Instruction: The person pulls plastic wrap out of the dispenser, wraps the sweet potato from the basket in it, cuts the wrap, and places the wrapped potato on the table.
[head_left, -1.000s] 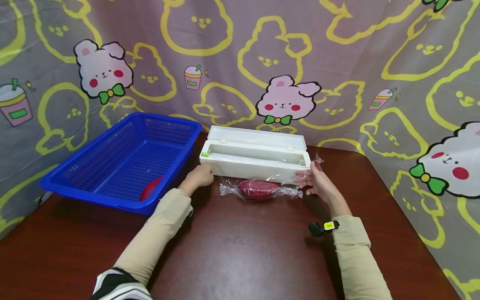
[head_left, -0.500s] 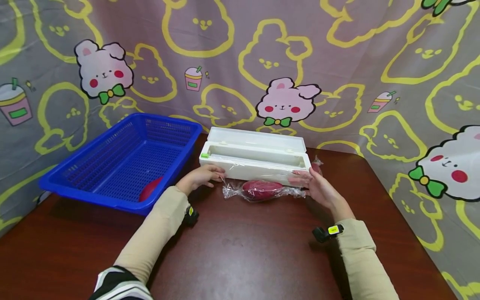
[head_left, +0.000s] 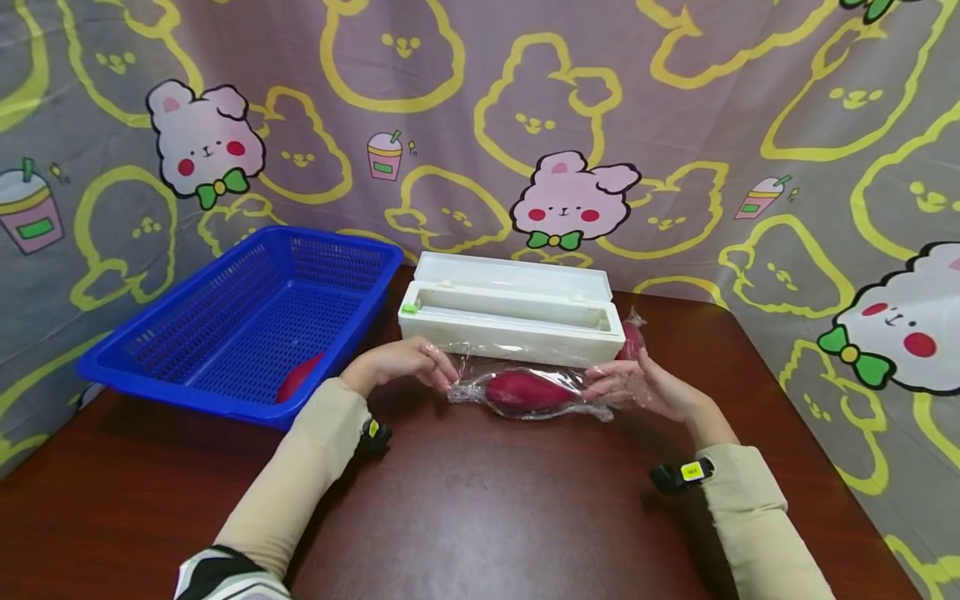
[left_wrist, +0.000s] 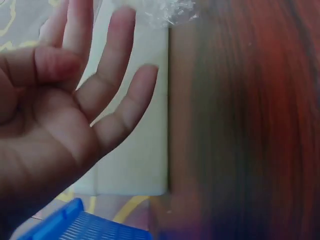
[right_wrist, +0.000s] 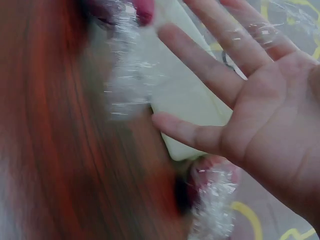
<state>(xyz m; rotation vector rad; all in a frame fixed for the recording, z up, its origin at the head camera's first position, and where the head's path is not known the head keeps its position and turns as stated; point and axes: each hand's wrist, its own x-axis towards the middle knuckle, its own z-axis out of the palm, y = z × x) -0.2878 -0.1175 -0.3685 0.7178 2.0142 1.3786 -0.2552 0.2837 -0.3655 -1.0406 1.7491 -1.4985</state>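
Note:
A dark red oval item (head_left: 531, 390), its exact kind unclear under clear wrap twisted at both ends, lies before the white plastic wrap dispenser (head_left: 510, 338). A thin sheet of plastic wrap (head_left: 471, 367) spans between my hands above it. My left hand (head_left: 401, 365) pinches the sheet's left side; in the left wrist view the other fingers (left_wrist: 116, 50) are loosely spread. At the other side my right hand (head_left: 660, 390) holds the sheet, which lies across its fingers (right_wrist: 245, 47); the thumb is hidden in the right wrist view.
Left stands a blue basket (head_left: 180, 398) with a red item (head_left: 298, 377) inside. Another wrapped red item (head_left: 632, 338) lies at the dispenser's right end. The dispenser's lid (head_left: 513, 277) is raised. Behind the brown table (head_left: 480, 517) hangs a patterned cloth (head_left: 450, 125).
My left hand has left the dispenser's end, uncurled and taken the sheet's left side. Both hands have come forward from the dispenser, carrying the sheet over the wrapped red item.

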